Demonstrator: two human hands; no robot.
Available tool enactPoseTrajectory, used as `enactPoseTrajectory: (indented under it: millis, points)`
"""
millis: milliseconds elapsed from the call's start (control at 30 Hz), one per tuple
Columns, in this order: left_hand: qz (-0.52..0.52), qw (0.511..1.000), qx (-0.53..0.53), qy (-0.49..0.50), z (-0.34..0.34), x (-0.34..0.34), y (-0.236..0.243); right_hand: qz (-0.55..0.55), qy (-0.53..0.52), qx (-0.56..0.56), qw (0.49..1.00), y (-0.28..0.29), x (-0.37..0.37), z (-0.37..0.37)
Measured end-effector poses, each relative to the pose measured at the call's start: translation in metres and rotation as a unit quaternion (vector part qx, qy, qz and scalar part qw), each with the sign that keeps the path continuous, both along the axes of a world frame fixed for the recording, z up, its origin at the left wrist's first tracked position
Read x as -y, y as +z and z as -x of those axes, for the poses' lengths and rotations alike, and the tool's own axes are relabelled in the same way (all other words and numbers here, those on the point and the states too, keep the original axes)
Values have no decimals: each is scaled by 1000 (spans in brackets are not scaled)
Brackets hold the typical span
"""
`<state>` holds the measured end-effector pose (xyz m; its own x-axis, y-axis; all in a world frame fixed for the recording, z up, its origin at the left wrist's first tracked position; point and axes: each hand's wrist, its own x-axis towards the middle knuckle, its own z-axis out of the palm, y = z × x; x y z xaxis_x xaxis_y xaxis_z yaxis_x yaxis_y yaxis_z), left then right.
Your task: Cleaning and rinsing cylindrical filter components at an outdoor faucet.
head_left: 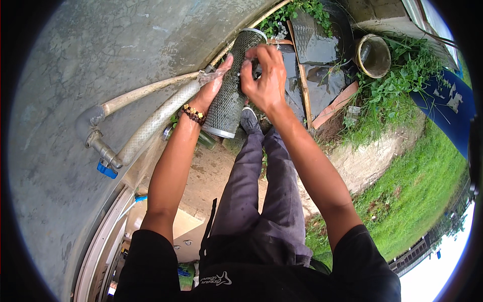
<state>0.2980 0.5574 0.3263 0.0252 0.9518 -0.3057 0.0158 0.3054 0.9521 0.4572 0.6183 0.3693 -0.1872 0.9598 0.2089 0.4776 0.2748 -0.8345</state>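
Upper centre, grey metal-mesh cylinder: tilted against left hand, likely freeing right hand.
Left fingers: mostly hidden, grip unclear.
Right fingers: half-open, nothing visibly held.

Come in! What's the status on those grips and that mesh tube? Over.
Left grip against mesh tube, left side. Right grip curled at its right, contact unclear. Tube slanted, far end rightward. Braided hose beside left grip, possibly crowding it.

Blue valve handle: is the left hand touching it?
Apart. The head view shows the left hand beside the mesh cylinder, with a long stretch of pale hose between hand and blue handle.
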Motion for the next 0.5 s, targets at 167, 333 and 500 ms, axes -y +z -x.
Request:
enactPoseTrajectory:
  millis: [167, 333, 500]
  points:
    - [239, 958, 156, 17, 6, -8, 20, -35, 156, -54, 986, 28, 47, 8]
    - [121, 976, 178, 13, -1, 5, -23, -37, 8, 56, 998, -12, -38, -11]
    - [183, 966, 175, -43, 14, 11, -5, -53, 178, 5, 983, 20, 30, -4]
